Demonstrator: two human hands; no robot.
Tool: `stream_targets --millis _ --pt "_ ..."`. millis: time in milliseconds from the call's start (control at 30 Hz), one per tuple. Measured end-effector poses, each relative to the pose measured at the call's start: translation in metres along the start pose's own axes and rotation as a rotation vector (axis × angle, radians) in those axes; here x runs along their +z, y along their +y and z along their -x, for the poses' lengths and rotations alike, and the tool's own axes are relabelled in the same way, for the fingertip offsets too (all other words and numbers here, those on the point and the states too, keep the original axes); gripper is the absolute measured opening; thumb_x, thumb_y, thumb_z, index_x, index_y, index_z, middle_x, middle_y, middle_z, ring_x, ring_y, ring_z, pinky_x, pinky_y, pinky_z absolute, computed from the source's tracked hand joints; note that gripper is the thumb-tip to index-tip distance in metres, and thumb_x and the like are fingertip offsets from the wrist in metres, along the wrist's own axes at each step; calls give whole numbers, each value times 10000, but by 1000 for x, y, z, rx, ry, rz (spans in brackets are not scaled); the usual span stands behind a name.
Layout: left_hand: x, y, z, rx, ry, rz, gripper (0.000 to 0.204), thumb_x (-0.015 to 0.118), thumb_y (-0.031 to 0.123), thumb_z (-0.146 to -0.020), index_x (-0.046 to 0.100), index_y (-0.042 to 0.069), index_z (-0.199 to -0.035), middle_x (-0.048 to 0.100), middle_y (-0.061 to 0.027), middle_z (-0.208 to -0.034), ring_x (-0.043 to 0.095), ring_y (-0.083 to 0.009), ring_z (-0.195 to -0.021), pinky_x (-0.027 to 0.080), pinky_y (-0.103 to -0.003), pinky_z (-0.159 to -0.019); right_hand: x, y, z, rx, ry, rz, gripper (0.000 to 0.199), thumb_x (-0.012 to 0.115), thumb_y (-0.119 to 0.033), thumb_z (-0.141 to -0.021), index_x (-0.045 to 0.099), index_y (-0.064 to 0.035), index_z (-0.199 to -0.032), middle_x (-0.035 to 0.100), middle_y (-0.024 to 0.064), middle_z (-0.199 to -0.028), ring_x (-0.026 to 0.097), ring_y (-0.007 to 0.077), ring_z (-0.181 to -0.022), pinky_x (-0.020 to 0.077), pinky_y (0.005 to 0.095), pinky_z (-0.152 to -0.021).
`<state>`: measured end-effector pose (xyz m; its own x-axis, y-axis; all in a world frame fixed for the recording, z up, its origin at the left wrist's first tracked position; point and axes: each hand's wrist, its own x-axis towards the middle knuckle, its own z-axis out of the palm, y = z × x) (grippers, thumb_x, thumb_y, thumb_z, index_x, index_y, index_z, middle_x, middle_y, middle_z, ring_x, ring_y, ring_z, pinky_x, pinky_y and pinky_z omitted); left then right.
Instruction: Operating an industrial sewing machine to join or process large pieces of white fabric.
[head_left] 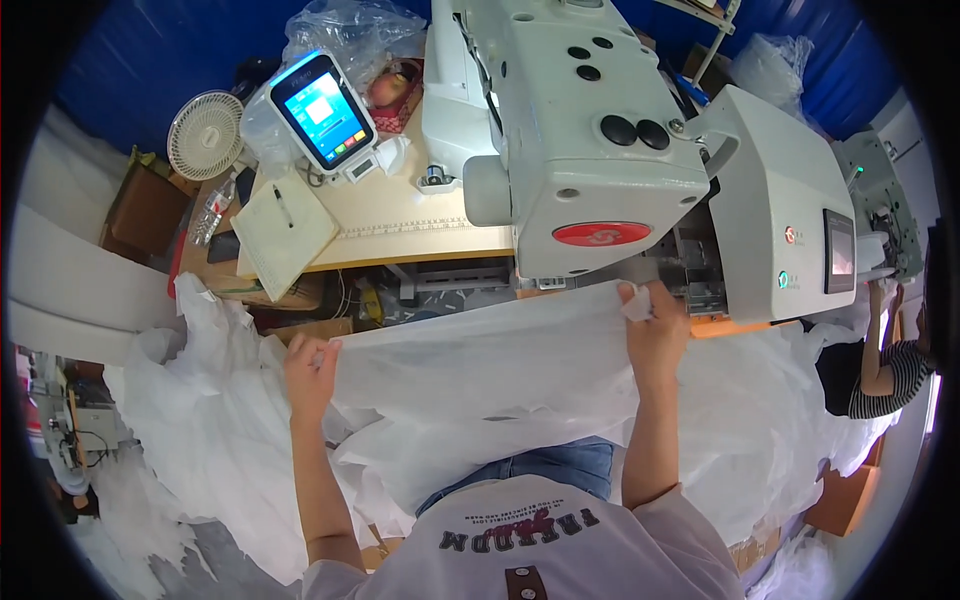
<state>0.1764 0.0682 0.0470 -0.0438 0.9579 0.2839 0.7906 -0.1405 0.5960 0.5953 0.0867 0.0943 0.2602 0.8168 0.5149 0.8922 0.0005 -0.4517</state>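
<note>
A sheet of thin white fabric (490,345) is stretched across my lap, its far edge pulled nearly straight between my hands. My left hand (311,372) pinches one corner of that edge, to the left of the table. At the other end, my right hand (657,328) grips a bunched corner, close in front of the sewing machine (590,150). The large pale machine head with a red oval badge stands just beyond the sheet. More white fabric (205,420) hangs in heaps on both sides of me.
On the table (420,220) are a lit control screen (322,108), a notebook (285,235) with a pen and a printed ruler strip. A small fan (206,135) and plastic bottle (211,212) stand left. A white control box (785,200) is right; another person (885,375) works at far right.
</note>
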Motion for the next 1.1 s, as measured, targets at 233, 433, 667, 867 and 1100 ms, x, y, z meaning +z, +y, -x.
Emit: stream_targets --millis 233,433,667,867,1100 --pt "23 60 -28 -216 -175 420 162 625 124 -826 547 13 -737 463 27 -664 396 -68 -601 303 -232 -514 -11 67 -20 152 5 258 180 572 -151 -832 561 0 -928 573 180 -805 535 356 -799 423 400 -672" --pt "52 42 -33 -339 -3 472 70 596 87 -832 589 21 -809 515 17 -695 451 -54 -610 379 -219 -546 10 69 -25 -59 155 369 271 520 -128 -850 503 21 -1075 527 215 -1046 463 396 -989 366 448 -815" --pt "45 -66 33 -235 7 -131 129 599 143 -834 625 53 -924 589 -57 -750 537 -118 -588 440 -274 -551 1 72 -24 22 112 82 314 585 -97 -807 479 29 -1074 505 193 -1037 450 357 -990 340 438 -851" --pt "-18 -50 66 -580 305 313 100 557 126 -871 610 42 -876 573 -31 -663 515 -112 -465 413 -215 -450 -23 7 15 -13 122 -129 284 623 -52 -791 519 19 -1046 529 164 -1045 495 341 -979 362 414 -895" --pt "-64 -68 99 -421 224 282 130 542 121 -889 601 6 -906 572 -29 -636 513 -85 -478 409 -196 -443 -6 -33 11 -80 -41 -290 182 631 -75 -797 577 4 -951 592 146 -953 546 329 -907 432 358 -842"
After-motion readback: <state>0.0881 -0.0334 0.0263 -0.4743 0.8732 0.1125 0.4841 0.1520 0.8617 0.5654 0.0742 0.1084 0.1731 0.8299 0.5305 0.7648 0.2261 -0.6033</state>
